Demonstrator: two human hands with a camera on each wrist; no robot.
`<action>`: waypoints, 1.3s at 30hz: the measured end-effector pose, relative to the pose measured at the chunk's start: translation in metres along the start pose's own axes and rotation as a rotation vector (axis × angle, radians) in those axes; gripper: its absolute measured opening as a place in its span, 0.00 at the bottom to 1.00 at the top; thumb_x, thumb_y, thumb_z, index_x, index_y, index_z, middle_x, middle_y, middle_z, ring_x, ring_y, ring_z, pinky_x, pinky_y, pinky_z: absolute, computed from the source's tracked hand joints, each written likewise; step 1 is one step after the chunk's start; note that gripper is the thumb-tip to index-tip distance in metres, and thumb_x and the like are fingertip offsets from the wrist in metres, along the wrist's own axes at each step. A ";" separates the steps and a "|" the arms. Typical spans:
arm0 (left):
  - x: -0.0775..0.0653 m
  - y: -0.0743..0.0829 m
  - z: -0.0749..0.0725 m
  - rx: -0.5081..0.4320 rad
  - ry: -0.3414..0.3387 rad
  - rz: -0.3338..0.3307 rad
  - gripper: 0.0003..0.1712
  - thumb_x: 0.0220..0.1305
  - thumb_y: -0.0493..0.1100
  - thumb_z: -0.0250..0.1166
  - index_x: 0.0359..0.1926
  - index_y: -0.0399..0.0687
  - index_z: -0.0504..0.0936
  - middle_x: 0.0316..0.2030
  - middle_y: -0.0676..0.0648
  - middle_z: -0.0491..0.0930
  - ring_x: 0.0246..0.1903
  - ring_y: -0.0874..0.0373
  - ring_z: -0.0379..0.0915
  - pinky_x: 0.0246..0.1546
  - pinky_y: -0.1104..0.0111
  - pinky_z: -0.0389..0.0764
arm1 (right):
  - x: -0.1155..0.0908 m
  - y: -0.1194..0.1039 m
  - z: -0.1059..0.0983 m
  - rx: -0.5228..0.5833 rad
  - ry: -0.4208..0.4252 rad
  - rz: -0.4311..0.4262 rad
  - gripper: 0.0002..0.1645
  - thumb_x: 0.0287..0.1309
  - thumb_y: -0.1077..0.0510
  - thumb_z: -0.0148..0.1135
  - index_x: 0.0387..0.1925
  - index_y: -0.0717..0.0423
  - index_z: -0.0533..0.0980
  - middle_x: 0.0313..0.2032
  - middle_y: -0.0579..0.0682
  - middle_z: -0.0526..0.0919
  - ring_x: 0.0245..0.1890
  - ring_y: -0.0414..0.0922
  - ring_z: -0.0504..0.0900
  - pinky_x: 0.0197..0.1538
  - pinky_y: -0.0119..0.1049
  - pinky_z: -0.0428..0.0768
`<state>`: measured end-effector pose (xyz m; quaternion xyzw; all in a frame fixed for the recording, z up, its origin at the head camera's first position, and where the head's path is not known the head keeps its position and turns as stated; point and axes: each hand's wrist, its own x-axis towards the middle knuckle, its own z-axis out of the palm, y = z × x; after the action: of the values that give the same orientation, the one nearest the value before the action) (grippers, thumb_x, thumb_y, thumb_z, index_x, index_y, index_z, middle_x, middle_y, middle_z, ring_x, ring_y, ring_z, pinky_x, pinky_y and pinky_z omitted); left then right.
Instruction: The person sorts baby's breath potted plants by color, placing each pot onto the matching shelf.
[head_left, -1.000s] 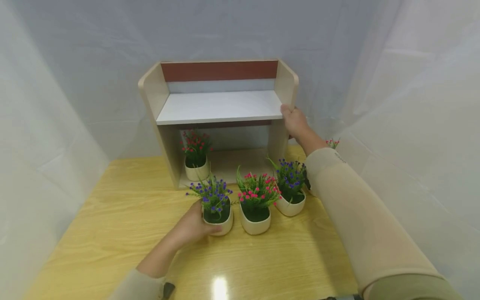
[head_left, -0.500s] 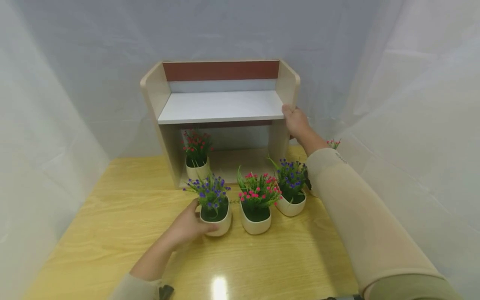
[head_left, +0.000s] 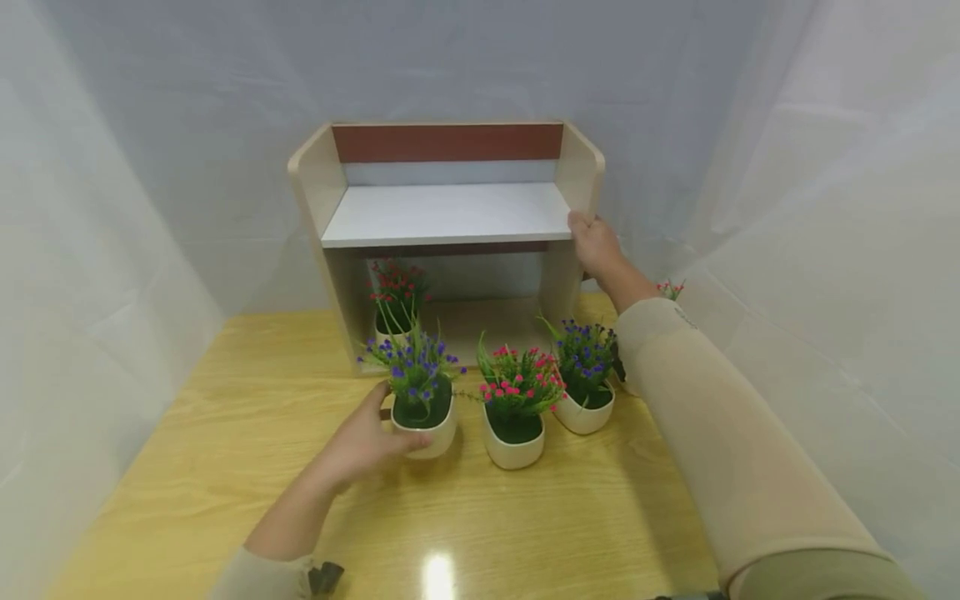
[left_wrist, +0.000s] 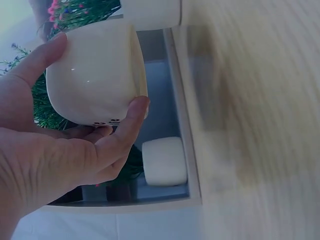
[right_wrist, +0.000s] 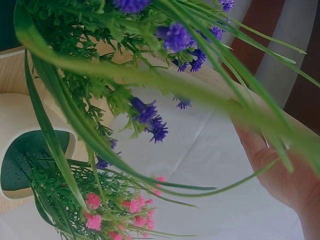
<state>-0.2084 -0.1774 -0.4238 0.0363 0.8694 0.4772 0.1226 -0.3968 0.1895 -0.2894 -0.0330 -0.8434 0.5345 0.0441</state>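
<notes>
My left hand grips a white pot of artificial purple flowers, thumb on one side and fingers on the other. The pot is raised over the wooden table, its shadow falling apart from it in the left wrist view. My right hand holds the right side panel of a two-tier desktop shelf, thumb at the front edge by the upper board. Inside the lower tier, at the left, stands a pot of red flowers, partly hidden behind the purple plant.
Right of the held pot, a pink-flowered pot and another purple-flowered pot stand on the table before the shelf. Pink flowers show behind the right forearm. Pale sheeting encloses the back and sides.
My left hand has lifted the purple-flowered pot and moved it slightly left and toward the shelf. The right hand keeps its hold on the side panel.
</notes>
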 end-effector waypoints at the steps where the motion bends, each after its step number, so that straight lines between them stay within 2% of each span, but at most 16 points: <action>1: 0.000 0.001 -0.001 0.005 0.003 0.000 0.75 0.56 0.57 0.84 0.88 0.43 0.42 0.82 0.28 0.58 0.76 0.26 0.66 0.65 0.41 0.85 | 0.000 0.000 0.000 -0.002 0.000 -0.001 0.41 0.86 0.36 0.40 0.82 0.59 0.59 0.76 0.65 0.71 0.75 0.63 0.73 0.77 0.63 0.75; 5: -0.002 0.006 -0.008 0.018 0.022 0.011 0.75 0.56 0.59 0.84 0.88 0.43 0.43 0.84 0.31 0.54 0.77 0.27 0.64 0.65 0.42 0.85 | 0.001 0.000 -0.001 -0.014 0.001 0.001 0.42 0.85 0.35 0.40 0.83 0.59 0.59 0.77 0.65 0.71 0.76 0.63 0.72 0.78 0.63 0.74; 11: -0.006 0.011 -0.016 0.008 0.024 0.014 0.77 0.56 0.61 0.84 0.88 0.42 0.40 0.84 0.29 0.54 0.77 0.26 0.63 0.68 0.37 0.81 | 0.001 -0.001 -0.001 -0.019 0.007 -0.004 0.42 0.86 0.36 0.39 0.83 0.60 0.59 0.77 0.65 0.70 0.77 0.63 0.72 0.79 0.63 0.73; 15: -0.009 0.015 -0.021 0.003 0.025 0.018 0.79 0.57 0.62 0.83 0.89 0.44 0.37 0.85 0.29 0.52 0.78 0.25 0.61 0.69 0.35 0.79 | 0.000 0.000 -0.001 -0.015 0.001 -0.001 0.42 0.86 0.35 0.39 0.83 0.59 0.58 0.78 0.65 0.70 0.77 0.64 0.71 0.79 0.63 0.73; 19: -0.011 0.019 -0.025 -0.001 0.022 0.023 0.79 0.58 0.63 0.82 0.89 0.46 0.34 0.83 0.27 0.55 0.78 0.24 0.61 0.70 0.33 0.77 | 0.000 0.000 -0.001 -0.013 -0.004 0.007 0.43 0.85 0.34 0.39 0.84 0.58 0.57 0.78 0.65 0.69 0.77 0.64 0.72 0.77 0.64 0.75; 28: -0.011 0.026 -0.035 -0.020 0.019 0.041 0.78 0.59 0.64 0.81 0.89 0.50 0.34 0.85 0.31 0.51 0.80 0.26 0.56 0.71 0.32 0.74 | 0.000 -0.001 -0.001 -0.011 0.006 0.004 0.42 0.85 0.35 0.40 0.83 0.60 0.58 0.77 0.66 0.70 0.76 0.64 0.72 0.77 0.63 0.75; 32: -0.010 0.031 -0.039 -0.025 0.022 0.054 0.77 0.58 0.66 0.81 0.89 0.54 0.36 0.85 0.31 0.53 0.80 0.26 0.56 0.71 0.30 0.73 | 0.000 -0.001 0.000 -0.012 0.005 0.000 0.42 0.86 0.35 0.39 0.83 0.59 0.58 0.78 0.65 0.70 0.77 0.64 0.71 0.78 0.63 0.74; 39: -0.006 0.043 -0.048 -0.041 0.053 0.078 0.76 0.59 0.65 0.80 0.90 0.56 0.36 0.83 0.32 0.57 0.79 0.30 0.59 0.71 0.34 0.76 | 0.001 0.000 0.001 -0.023 0.003 -0.002 0.41 0.86 0.35 0.39 0.83 0.58 0.59 0.76 0.66 0.71 0.75 0.64 0.73 0.77 0.64 0.75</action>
<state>-0.2168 -0.1942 -0.3623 0.0550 0.8603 0.5002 0.0817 -0.3974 0.1886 -0.2898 -0.0335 -0.8494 0.5246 0.0456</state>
